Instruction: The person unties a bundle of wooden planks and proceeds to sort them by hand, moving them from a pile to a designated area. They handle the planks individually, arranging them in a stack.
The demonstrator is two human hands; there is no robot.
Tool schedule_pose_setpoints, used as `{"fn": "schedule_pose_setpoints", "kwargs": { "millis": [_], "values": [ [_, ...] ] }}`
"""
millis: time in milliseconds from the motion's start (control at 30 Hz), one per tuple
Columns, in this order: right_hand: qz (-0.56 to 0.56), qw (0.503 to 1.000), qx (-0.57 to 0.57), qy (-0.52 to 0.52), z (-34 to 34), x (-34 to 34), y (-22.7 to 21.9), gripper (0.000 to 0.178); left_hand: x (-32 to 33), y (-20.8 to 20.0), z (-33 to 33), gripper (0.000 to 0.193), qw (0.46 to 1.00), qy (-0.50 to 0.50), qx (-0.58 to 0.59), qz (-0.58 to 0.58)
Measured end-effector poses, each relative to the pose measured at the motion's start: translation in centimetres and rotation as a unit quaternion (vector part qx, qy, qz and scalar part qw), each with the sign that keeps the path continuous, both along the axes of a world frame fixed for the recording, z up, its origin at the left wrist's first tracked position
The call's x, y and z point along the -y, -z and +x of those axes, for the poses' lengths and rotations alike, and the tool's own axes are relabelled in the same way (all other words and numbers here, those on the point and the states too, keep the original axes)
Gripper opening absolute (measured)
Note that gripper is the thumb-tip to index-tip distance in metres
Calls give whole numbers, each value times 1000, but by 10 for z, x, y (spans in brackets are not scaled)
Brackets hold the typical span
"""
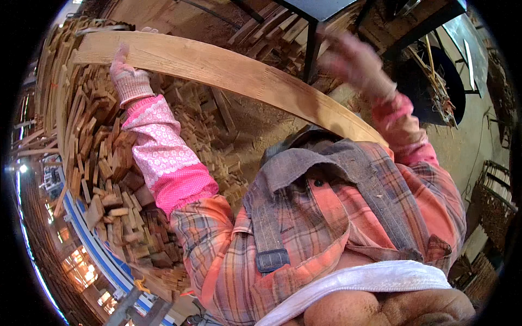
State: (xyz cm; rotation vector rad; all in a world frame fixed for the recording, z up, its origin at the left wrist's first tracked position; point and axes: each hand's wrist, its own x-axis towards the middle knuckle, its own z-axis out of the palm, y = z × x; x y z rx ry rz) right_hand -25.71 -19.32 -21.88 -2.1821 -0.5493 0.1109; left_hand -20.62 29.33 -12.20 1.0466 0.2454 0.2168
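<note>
A long, flat wooden board [217, 62] spans the head view from the upper left to my chest, bowed by the lens. My left hand [125, 70], in a knitted glove, grips it near its far left end. The thumb lies on the face, and fingertips show past the upper edge. My right hand [356, 62] is raised beyond the board's right part, apart from it. Motion smears its fingers, so I cannot tell whether they are open or closed.
Heaped wood offcuts [119, 201] fill the left side, beside stacked strips [57, 70]. A dark-legged metal table [321, 8] stands at the top. A black round container [454, 87] with sticks is at the right. A blue-and-white rail [89, 239] runs along the lower left.
</note>
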Motion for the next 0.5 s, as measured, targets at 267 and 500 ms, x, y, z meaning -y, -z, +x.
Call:
{"fn": "schedule_pose_setpoints", "kwargs": {
  "millis": [267, 500],
  "values": [
    [171, 954, -218, -119, -11, -160, 68, 48, 42, -44, 19, 35, 903, -250, -187, 296],
    [114, 792, -533, -273, 0, -195, 75, 67, -51, 6, -23, 38, 950, -248, -120, 150]
  ]
}}
